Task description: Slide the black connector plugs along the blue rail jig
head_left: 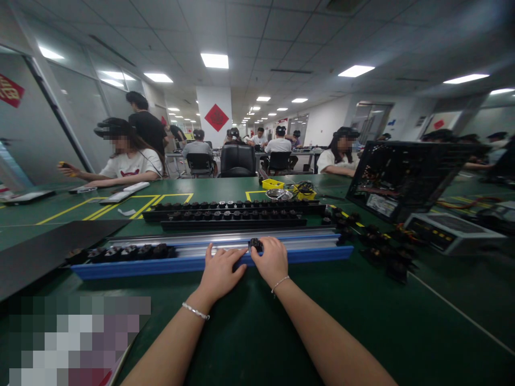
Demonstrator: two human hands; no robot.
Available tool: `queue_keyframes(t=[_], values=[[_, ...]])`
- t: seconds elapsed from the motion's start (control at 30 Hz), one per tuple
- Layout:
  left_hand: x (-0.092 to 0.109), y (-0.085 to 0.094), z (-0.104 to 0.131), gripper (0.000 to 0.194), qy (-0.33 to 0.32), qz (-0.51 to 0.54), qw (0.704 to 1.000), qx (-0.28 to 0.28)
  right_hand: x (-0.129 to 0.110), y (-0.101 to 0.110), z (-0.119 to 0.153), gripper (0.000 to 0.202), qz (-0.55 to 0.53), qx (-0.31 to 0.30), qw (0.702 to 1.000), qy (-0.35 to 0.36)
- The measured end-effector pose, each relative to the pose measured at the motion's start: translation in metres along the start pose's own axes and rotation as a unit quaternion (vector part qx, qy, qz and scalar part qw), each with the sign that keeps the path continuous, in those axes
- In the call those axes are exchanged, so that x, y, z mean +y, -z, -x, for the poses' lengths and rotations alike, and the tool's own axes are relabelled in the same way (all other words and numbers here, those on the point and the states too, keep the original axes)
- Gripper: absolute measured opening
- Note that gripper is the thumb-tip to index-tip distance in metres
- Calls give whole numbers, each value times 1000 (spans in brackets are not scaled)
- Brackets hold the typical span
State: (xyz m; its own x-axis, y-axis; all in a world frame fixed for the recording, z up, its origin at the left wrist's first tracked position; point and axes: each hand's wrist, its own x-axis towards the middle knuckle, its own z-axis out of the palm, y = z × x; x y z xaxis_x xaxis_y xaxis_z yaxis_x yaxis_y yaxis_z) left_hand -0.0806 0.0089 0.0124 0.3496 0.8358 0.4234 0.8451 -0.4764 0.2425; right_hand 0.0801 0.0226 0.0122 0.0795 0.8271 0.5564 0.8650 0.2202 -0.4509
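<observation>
Right hand (272,261) is pinching small black blocky part (255,245) at its fingertips, by long blue-and-silver rail (309,255)'s near edge. Left hand (220,272) is lying spread just left of part.

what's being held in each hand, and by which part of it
Right hand: a small black part, held by its right side. Left hand: over the blue rail; whether it grips anything cannot be told.
</observation>
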Motion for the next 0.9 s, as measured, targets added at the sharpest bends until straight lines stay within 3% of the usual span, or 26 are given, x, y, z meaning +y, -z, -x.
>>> queue_keyframes(t=[0.47, 0.9], values=[[3, 2, 1, 38, 5, -30, 999, -9, 8, -3, 0, 22, 21, 49, 999, 4], [4, 2, 1, 38, 8, -27, 1000, -9, 4, -4, 0, 32, 39, 37, 998, -19]])
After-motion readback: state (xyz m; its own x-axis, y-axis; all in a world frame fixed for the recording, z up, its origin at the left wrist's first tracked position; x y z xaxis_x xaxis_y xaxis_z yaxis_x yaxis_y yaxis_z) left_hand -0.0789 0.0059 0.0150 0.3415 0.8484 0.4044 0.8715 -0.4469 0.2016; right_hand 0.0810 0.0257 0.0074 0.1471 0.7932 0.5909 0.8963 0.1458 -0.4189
